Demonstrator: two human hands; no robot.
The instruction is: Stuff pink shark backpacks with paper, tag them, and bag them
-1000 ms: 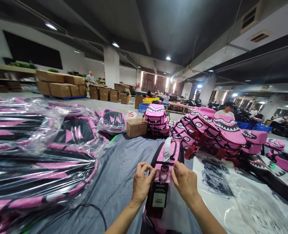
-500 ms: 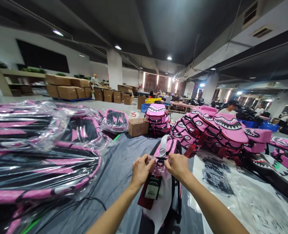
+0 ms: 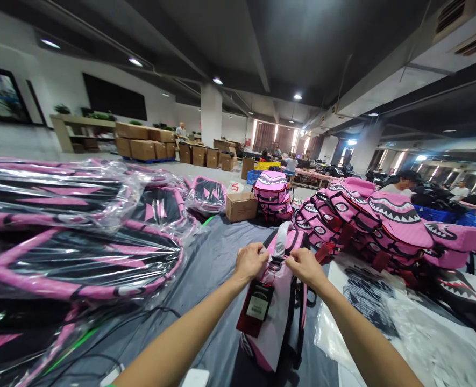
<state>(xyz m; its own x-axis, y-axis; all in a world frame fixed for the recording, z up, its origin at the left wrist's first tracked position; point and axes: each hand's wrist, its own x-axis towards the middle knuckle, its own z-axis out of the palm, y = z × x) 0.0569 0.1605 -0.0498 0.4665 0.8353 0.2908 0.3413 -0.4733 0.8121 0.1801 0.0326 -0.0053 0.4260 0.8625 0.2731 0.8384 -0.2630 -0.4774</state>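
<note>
In front of me a pink, white and black backpack (image 3: 276,317) stands on its narrow side, its top facing me. A clear plastic-wrapped handle (image 3: 280,239) and a black buckle (image 3: 275,264) are at its upper end. My left hand (image 3: 250,263) pinches the bag's fabric left of the buckle, fingers closed. On the other side of the buckle, my right hand (image 3: 305,266) is closed on the bag too; its fingertips are partly hidden. Dark red and black hang tags (image 3: 257,307) dangle by a red cord below the buckle.
Plastic-wrapped pink and black backpacks (image 3: 88,263) are heaped at left. More shark-mouth backpacks (image 3: 399,215) pile up at right, beside clear plastic bags (image 3: 419,333). A small carton (image 3: 241,207) sits beyond the grey sheet (image 3: 205,279). Several people are farther back.
The view has swung left, so everything sits farther right. My hands have drawn slightly apart around the buckle, which shows more clearly now. The hang tags have swung a little.
</note>
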